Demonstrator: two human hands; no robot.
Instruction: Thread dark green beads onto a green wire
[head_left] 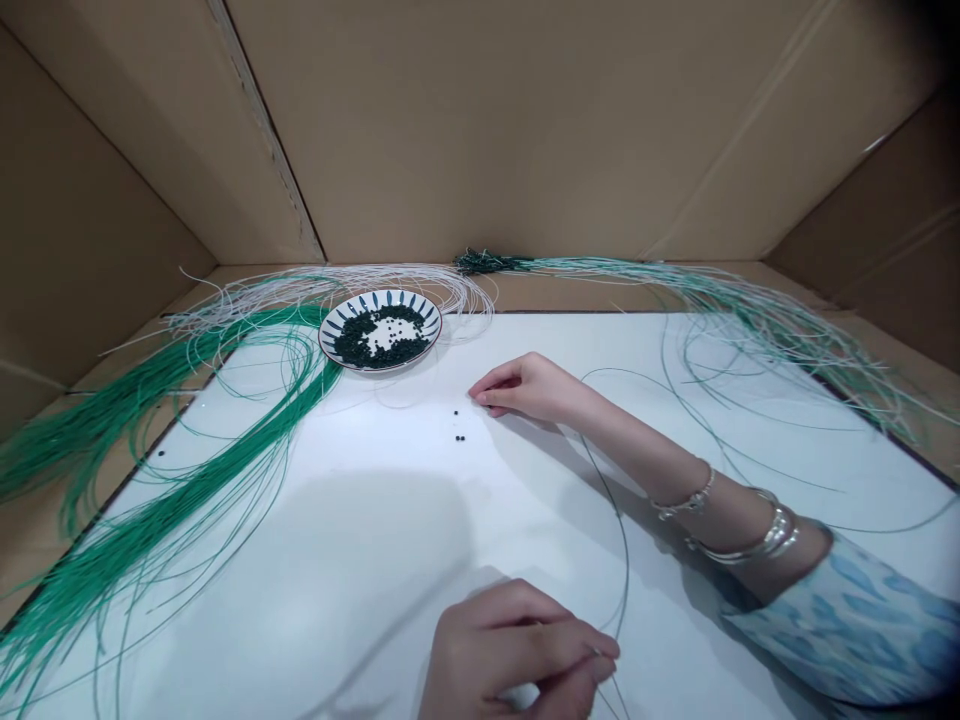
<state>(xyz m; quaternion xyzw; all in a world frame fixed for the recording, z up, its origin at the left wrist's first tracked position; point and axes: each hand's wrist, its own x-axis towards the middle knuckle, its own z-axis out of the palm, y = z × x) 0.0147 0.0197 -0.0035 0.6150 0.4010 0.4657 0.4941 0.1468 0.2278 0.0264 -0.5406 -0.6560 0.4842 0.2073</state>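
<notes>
Backdrop: cardboard box (480, 130) walls around a white worktop (390, 450).
Left hand (502, 650): near edge of view, fingers (604, 650) pinched together on a thin green cord (622, 570).
Cord: runs from the pinch up and away in a long curve, toward the right forearm (637, 450); far end hard to trace.
Right hand (525, 388): mid-worktop, well ahead of the left hand. Fingers (487, 397) curled together, nothing visible between them.
Loose beads (457, 437): a few dark green ones, just left of the right fingertips, apart from them. Right hand clearly nearer; left hand well away.
Plate (431, 330): patterned, further out and left of the right fingers, holding a heap of dark green beads (375, 345).
Cord bundles: green (150, 480) to the left of both hands, pale green (772, 330) to the far right.
Right wrist: silver bangles (750, 540).
</notes>
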